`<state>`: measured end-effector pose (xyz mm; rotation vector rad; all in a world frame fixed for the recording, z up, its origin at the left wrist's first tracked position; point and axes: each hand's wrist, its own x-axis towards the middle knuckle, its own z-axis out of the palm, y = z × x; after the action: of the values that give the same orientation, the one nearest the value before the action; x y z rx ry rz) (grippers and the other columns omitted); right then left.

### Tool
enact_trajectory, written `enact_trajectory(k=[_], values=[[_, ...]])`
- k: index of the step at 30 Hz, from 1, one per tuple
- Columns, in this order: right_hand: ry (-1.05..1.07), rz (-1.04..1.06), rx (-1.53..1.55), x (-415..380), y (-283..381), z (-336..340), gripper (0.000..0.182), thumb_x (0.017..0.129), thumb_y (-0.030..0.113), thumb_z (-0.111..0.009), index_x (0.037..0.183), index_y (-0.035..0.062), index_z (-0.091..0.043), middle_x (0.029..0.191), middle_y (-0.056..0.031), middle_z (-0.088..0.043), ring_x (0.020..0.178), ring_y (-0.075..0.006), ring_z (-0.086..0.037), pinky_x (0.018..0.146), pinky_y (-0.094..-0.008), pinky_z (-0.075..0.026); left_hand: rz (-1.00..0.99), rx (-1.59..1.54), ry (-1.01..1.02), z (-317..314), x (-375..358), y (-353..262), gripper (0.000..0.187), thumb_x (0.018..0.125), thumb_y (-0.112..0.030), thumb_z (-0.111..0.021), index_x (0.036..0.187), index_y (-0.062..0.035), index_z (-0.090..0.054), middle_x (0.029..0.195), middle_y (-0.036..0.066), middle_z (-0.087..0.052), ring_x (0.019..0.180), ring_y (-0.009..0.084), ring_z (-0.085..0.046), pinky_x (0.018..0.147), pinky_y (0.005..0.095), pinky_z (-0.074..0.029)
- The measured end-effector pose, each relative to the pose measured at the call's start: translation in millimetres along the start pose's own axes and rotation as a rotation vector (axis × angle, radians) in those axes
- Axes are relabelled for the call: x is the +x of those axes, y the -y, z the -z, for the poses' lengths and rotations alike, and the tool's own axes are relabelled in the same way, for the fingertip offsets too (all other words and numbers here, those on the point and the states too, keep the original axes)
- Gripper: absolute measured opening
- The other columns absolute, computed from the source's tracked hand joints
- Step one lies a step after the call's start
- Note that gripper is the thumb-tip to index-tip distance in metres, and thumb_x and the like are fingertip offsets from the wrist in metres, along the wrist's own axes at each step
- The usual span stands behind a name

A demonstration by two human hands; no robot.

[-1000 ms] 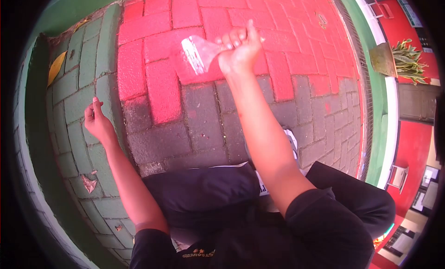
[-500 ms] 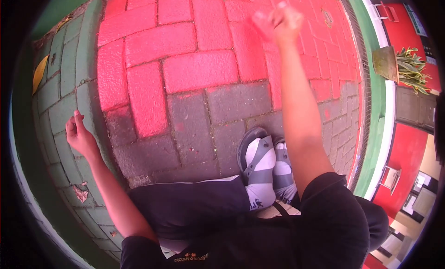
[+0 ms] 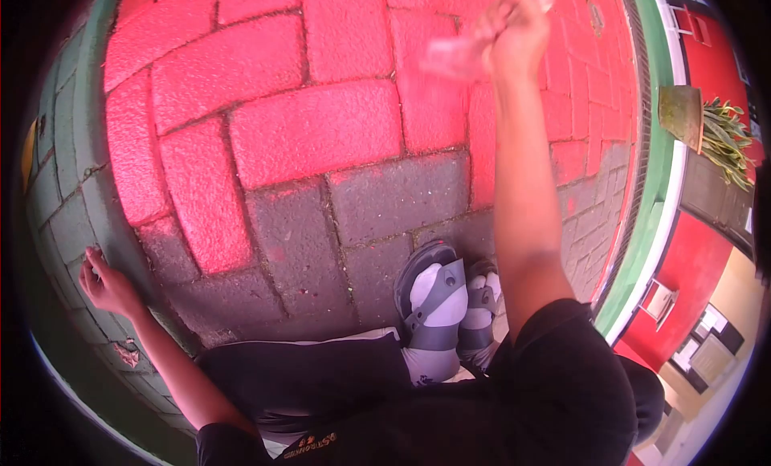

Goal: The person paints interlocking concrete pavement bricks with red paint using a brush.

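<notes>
Red-painted paving bricks (image 3: 313,133) are filling the far part of the scene, and the right hand (image 3: 518,28) is reaching out over them at far right, fingers closed around the handle of a scraper (image 3: 454,56) whose pale blade is blurring to the hand's left. Nearer in, unpainted grey bricks (image 3: 397,195) are lying in front of a pair of grey sandals (image 3: 442,305), just beside each other. At near left the left hand (image 3: 104,285) is resting loosely curled, holding nothing, on the green bricks (image 3: 60,217) of the kerb.
</notes>
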<state>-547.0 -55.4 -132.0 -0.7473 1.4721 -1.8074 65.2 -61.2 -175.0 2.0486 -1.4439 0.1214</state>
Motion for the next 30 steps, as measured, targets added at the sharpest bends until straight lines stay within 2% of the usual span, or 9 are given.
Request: enact_trajectory(k=[1, 3, 6, 8, 19, 22, 25, 27, 30], values=[[-0.007, -0.013, -0.005, 7, 10, -5, 0.037, 0.094, 0.034, -0.053, 0.066, 0.0113, -0.044, 0.051, -0.0018, -0.039, 0.042, -0.0152, -0.039, 0.045, -0.0308, -0.035, -0.026, 0.031, -0.017, -1, 1, 1, 0.042, 0.094, -0.039, -0.064, 0.092, 0.0022, -0.074, 0.101, 0.009, -0.066, 0.093, 0.0231, -0.064, 0.087, 0.0373, -0.049], [0.248, 0.012, 0.969, 18, 25, -11, 0.045, 0.099, 0.037, -0.049, 0.062, 0.0128, -0.044, 0.051, -0.0016, -0.04, 0.042, -0.0137, -0.036, 0.047, -0.0324, -0.038, -0.049, 0.081, 0.01, 1, 3, 8, 0.043, 0.095, -0.041, -0.061, 0.095, 0.0001, -0.075, 0.103, 0.01, -0.067, 0.096, 0.0235, -0.063, 0.089, 0.0386, -0.048], [0.284, 0.516, 0.119, 20, 14, 5, 0.036, 0.093, 0.031, -0.054, 0.065, 0.0106, -0.045, 0.052, -0.0032, -0.045, 0.042, -0.0153, -0.043, 0.044, -0.034, -0.041, -0.067, 0.104, 0.03, 2, 4, 3, 0.041, 0.097, -0.04, -0.058, 0.096, -0.0027, -0.076, 0.102, 0.011, -0.067, 0.096, 0.0251, -0.063, 0.089, 0.0401, -0.047], [0.53, 0.352, 0.3, -12, -10, 19, 0.029, 0.091, 0.025, -0.056, 0.069, 0.0097, -0.045, 0.054, -0.0029, -0.042, 0.046, -0.0163, -0.042, 0.05, -0.0325, -0.038, -0.073, 0.118, 0.042, -1, 5, 2, 0.041, 0.096, -0.039, -0.059, 0.096, -0.0016, -0.076, 0.103, 0.011, -0.067, 0.096, 0.0255, -0.064, 0.088, 0.0401, -0.048], [0.365, 0.04, 0.048, -171, 41, 51, 0.015, 0.082, 0.009, -0.049, 0.068, 0.0052, -0.044, 0.052, -0.0044, -0.042, 0.045, -0.0152, -0.041, 0.045, -0.0321, -0.037, -0.258, 0.146, -0.225, 0, -2, 14, 0.039, 0.09, -0.038, -0.069, 0.097, 0.0, -0.074, 0.104, 0.011, -0.067, 0.096, 0.0285, -0.065, 0.085, 0.0405, -0.052], [-0.31, 0.338, 0.238, -191, 57, 69, 0.021, 0.088, 0.018, -0.049, 0.071, 0.0066, -0.045, 0.051, -0.004, -0.04, 0.044, -0.0168, -0.042, 0.044, -0.0321, -0.041, -0.419, 0.015, -0.284, 24, -15, -14, 0.025, 0.087, -0.029, -0.074, 0.095, -0.005, -0.075, 0.107, 0.01, -0.067, 0.099, 0.0268, -0.064, 0.081, 0.0387, -0.053], [-0.743, 0.165, 0.817, -193, 102, 145, 0.033, 0.093, 0.033, -0.045, 0.068, 0.0138, -0.036, 0.051, -0.0005, -0.034, 0.042, -0.017, -0.038, 0.053, -0.0388, -0.043, -0.479, -0.264, -0.329, 67, -37, -46, 0.02, 0.084, -0.023, -0.078, 0.095, -0.006, -0.075, 0.102, 0.009, -0.069, 0.09, 0.0215, -0.068, 0.071, 0.0325, -0.055], [-1.041, 0.211, 0.871, -211, 128, 190, 0.037, 0.093, 0.038, -0.047, 0.067, 0.0168, -0.031, 0.054, 0.0016, -0.033, 0.046, -0.0145, -0.037, 0.057, -0.0382, -0.044, 0.028, -0.307, -0.091, 103, -60, -67, 0.023, 0.087, -0.026, -0.076, 0.093, -0.0043, -0.075, 0.085, 0.008, -0.071, 0.075, 0.0179, -0.068, 0.067, 0.0298, -0.055], [-1.323, 0.207, 0.917, -254, 170, 253, 0.043, 0.096, 0.041, -0.046, 0.068, 0.0153, -0.027, 0.065, -0.0018, -0.038, 0.075, -0.0168, -0.05, 0.085, -0.0497, -0.046, 0.032, -0.435, -0.13, 127, -63, -49, 0.025, 0.09, -0.027, -0.073, 0.091, -0.0014, -0.074, 0.066, 0.005, -0.066, 0.062, 0.0157, -0.061, 0.066, 0.0299, -0.052]])
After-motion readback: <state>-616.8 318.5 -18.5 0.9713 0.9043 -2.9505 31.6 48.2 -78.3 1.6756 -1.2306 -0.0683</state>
